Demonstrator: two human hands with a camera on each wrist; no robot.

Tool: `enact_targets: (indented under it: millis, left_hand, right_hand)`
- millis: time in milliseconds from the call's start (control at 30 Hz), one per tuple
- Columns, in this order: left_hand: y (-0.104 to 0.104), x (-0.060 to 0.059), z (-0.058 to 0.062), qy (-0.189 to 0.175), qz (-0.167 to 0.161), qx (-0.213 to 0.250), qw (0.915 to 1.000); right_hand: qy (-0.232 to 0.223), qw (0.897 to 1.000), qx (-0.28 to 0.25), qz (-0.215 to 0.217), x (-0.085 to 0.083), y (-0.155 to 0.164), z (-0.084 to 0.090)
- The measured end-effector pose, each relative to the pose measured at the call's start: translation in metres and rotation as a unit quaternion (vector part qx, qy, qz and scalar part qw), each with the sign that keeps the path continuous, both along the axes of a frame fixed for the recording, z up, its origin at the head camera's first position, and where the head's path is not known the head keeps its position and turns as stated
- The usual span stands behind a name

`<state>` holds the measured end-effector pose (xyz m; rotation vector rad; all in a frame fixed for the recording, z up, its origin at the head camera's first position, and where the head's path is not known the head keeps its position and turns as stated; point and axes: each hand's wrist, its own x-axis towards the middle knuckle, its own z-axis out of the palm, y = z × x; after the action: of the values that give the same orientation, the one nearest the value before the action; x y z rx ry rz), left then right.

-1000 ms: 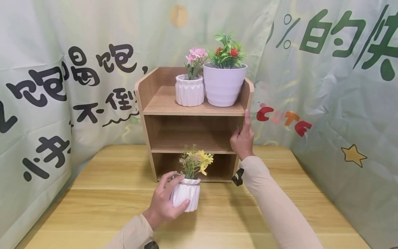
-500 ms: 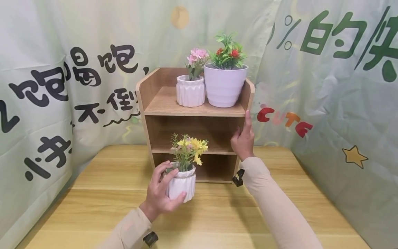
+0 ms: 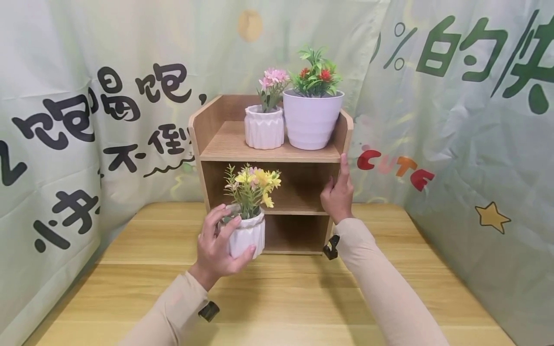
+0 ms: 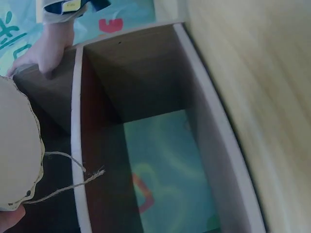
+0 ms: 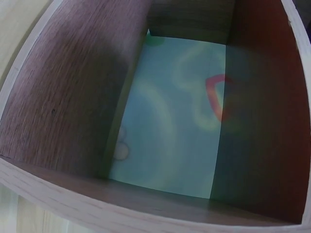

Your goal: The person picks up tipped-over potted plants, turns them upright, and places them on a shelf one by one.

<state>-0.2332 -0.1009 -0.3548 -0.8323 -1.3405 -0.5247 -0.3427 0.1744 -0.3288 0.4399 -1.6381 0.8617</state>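
My left hand [image 3: 237,234] grips a small white ribbed pot [image 3: 252,234] of yellow flowers [image 3: 253,182], held in the air in front of the lower left of a wooden shelf unit [image 3: 268,154]. In the left wrist view the pot's pale underside [image 4: 17,155] fills the left edge, with a twine strand [image 4: 73,187] hanging from it. My right hand [image 3: 337,190] holds the shelf's right side panel, index finger pointing up along its edge. The same right hand [image 4: 43,53] shows in the left wrist view. The right wrist view shows only the shelf's inside [image 5: 63,111].
On the shelf's top board stand a white ribbed pot with pink flowers [image 3: 264,127] and a larger white pot with red flowers [image 3: 312,119]. The unit sits at the back of a wooden table [image 3: 281,298]. Printed green cloth [image 3: 454,120] hangs behind and at both sides.
My left hand has lifted the yellow-flower pot off the table, up and a little to the left, toward the shelf front. The right hand has stayed on the side panel.
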Motion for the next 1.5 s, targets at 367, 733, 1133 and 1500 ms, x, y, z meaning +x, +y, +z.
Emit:
enact_targets:
  millis: [367,733,1133,1500]
  left_hand:
    - [0.001,-0.008,0.016,0.001,-0.005,0.02,0.9998]
    - [0.002,-0.017,0.035,-0.007,0.008,0.043,0.999]
    - [0.0,-0.022,0.064,-0.019,0.029,0.096,0.9947]
    - [-0.001,-0.026,0.091,0.002,0.022,0.101,0.9947]
  right_hand:
    - [-0.012,1.0,0.002,0.0,0.0,0.001,-0.003]
    - [-0.003,1.0,-0.002,0.0,0.0,0.001,0.0]
    - [-0.004,1.0,0.004,0.003,0.0,0.001,0.0]
    - [-0.009,1.0,0.007,0.0,0.0,0.001,-0.001]
